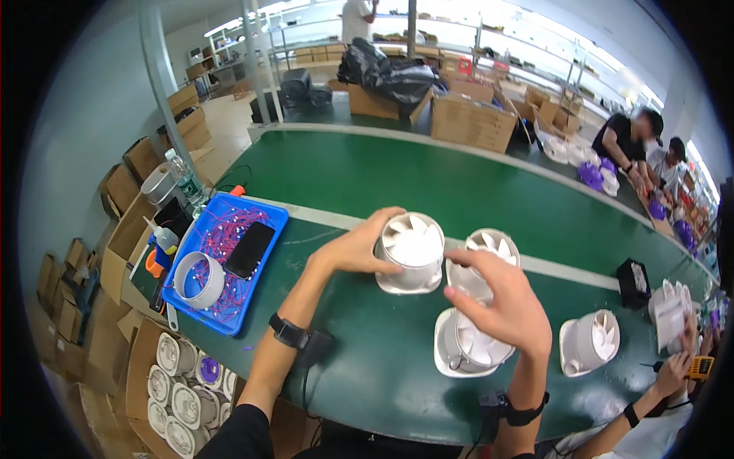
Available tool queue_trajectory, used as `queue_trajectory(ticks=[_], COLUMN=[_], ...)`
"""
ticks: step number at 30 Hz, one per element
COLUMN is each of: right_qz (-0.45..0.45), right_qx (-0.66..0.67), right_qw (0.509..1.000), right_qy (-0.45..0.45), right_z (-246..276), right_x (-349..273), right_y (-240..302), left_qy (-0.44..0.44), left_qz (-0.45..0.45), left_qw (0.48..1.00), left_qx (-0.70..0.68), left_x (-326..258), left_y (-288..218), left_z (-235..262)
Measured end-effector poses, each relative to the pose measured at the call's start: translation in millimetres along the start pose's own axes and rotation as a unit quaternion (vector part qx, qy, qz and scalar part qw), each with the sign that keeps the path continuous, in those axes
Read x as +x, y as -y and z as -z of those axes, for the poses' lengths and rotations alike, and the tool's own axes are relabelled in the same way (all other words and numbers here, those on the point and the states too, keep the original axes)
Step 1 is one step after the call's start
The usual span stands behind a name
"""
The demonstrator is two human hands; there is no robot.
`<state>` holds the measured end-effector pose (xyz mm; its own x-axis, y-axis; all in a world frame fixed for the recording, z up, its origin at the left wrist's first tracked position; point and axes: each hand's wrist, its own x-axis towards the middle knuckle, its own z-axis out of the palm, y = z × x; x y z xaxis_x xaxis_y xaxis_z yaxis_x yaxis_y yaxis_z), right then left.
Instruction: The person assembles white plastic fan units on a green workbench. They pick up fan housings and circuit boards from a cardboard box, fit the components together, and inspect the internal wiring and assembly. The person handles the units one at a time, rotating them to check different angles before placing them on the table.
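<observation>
My left hand (pixel 359 246) is wrapped round the left side of a white duct fan (pixel 413 249), whose blades face up above a squarish base. Just right of it, my right hand (pixel 501 294) is spread, thumb and fingers apart, with nothing between them. It hovers over two more white fans: one behind the fingers (pixel 495 243), one nearer me (pixel 468 353) and partly hidden under the hand. Whether its fingertips touch the held fan's side, I cannot tell. Farther right, another white fan (pixel 592 343) leans on the green table.
A blue tray (pixel 243 306) holds pink wires, a phone (pixel 251 249) and a white ring (pixel 200 280). Below left, a carton (pixel 139 382) contains several fans. At right are a black box (pixel 633 283) and a co-worker's hand with a yellow power tool (pixel 699 369). Cartons (pixel 474 122) line the back.
</observation>
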<state>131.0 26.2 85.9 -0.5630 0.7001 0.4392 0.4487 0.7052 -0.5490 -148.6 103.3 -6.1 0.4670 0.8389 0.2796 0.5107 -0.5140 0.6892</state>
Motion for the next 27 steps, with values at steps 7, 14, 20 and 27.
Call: queue_trajectory(ticks=[7,14,20,27], right_qz=[-0.006,-0.022,-0.093,-0.106], right_qx=[-0.118,-0.171,-0.260,-0.261], right_qw=[0.992,0.985,0.961,0.959], right_qy=[0.044,0.007,0.004,-0.020], right_z=[-2.9,-21.8,-71.4,-78.5], right_x=[-1.2,-7.8,-49.2,-52.4], right_y=[-5.4,-8.3,-41.6,-46.6], left_qy=[-0.045,-0.051,-0.103,-0.071], left_qz=[-0.048,-0.022,-0.056,-0.031], left_qw=[0.995,0.996,0.946,0.973], left_qx=[0.071,0.066,0.301,0.217], left_x=[-0.1,3.7,4.1,3.6], left_y=[-6.8,-10.1,-17.6,-20.6], left_z=[-10.7,-21.3,-33.8,-35.9])
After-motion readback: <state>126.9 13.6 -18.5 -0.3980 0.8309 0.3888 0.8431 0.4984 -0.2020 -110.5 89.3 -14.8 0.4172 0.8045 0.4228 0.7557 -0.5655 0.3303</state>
